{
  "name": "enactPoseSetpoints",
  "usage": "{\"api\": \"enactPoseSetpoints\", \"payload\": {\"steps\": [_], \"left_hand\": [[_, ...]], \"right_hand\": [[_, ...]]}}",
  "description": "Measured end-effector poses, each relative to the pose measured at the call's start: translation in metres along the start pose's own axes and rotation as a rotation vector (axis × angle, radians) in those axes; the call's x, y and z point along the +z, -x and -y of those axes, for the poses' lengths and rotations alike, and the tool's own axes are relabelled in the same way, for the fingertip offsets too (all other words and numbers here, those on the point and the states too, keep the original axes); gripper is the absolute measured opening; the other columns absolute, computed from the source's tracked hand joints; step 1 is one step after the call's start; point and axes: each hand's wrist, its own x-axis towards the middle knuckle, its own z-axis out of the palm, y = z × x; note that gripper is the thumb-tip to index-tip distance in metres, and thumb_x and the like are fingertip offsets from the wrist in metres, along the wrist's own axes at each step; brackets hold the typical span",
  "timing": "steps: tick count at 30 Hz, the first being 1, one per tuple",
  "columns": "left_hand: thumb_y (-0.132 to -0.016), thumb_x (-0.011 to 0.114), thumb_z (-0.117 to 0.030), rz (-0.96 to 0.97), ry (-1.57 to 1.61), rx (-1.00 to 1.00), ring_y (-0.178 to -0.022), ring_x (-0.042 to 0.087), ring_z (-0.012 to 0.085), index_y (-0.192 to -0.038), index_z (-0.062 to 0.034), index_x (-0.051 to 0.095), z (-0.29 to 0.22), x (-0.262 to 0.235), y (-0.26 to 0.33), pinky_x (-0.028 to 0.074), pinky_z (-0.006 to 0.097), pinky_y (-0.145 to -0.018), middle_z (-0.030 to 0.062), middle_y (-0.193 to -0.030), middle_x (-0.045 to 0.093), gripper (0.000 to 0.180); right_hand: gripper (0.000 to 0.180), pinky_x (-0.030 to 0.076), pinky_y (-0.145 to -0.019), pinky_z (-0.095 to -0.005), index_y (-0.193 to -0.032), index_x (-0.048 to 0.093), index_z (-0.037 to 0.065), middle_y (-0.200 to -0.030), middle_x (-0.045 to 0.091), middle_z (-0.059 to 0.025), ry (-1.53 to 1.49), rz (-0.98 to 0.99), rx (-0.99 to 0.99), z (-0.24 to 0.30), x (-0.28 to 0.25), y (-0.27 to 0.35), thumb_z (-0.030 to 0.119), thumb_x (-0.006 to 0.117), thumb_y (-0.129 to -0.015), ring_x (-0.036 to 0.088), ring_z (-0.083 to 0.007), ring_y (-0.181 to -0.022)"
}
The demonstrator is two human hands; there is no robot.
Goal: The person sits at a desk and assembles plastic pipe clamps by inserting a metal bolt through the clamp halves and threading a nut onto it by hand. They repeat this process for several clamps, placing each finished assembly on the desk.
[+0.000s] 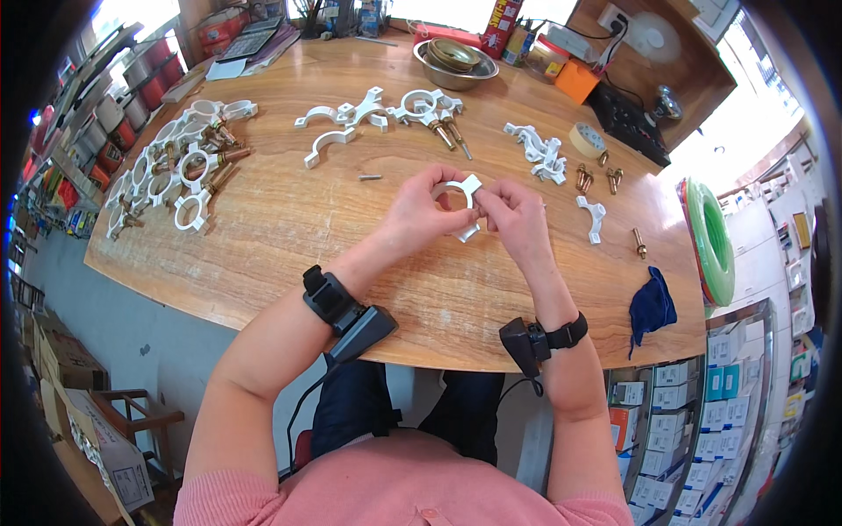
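Note:
My left hand is closed around a white plastic pipe clamp, its fingers and thumb on the ring's left side. The thumb and fingers of my right hand pinch together at the ring's right side; whatever lies between those fingertips is hidden. Just left of the hands, a small screw lies on the wooden table. Beyond them are loose white clamp halves and a clamp ring with brass-coloured anchor bolts beside it.
Several clamps with bolts are heaped at the left. To the right are more clamp halves, a single half, loose bolts, a tape roll and a dark blue cloth. Metal bowls stand at the back.

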Motion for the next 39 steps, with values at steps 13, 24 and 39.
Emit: {"api": "enactPoseSetpoints", "payload": {"steps": [13,24,39], "left_hand": [[-0.066,0.069,-0.011,0.051,-0.049,-0.067,-0.070,0.045,0.0040,-0.102,-0.0005,0.049,-0.004,-0.003,0.001,0.040,0.018,-0.058,-0.0012,-0.080,0.050,0.042],[-0.085,0.051,-0.021,0.103,0.690,-0.562,-0.065,0.055,0.0094,-0.102,-0.0047,0.053,-0.009,-0.012,-0.002,0.045,0.022,-0.050,0.0019,-0.083,0.058,0.024],[-0.085,0.051,-0.026,0.072,0.854,-0.583,-0.078,0.059,0.0167,-0.093,-0.0038,0.053,-0.008,-0.007,-0.001,0.051,0.028,-0.065,0.0073,-0.088,0.060,0.024]], "right_hand": [[0.019,0.037,-0.048,-0.0193,-0.074,0.058,-0.002,-0.062,0.057,-0.0029,-0.078,0.035,0.090,-0.006,0.005,-0.002,0.016,0.058,-0.077,0.049,-0.0062,-0.054],[0.024,0.038,-0.045,-0.0217,-0.081,0.059,-0.001,-0.067,0.057,-0.0066,-0.363,-0.438,-0.083,0.025,-0.071,-0.010,0.021,0.050,-0.084,0.049,-0.0078,-0.051],[0.020,0.045,-0.064,-0.0342,-0.082,0.062,0.009,-0.077,0.062,-0.0111,0.996,-0.077,-0.027,-0.020,-0.201,-0.011,0.026,0.055,-0.074,0.058,-0.0273,-0.073]]}}
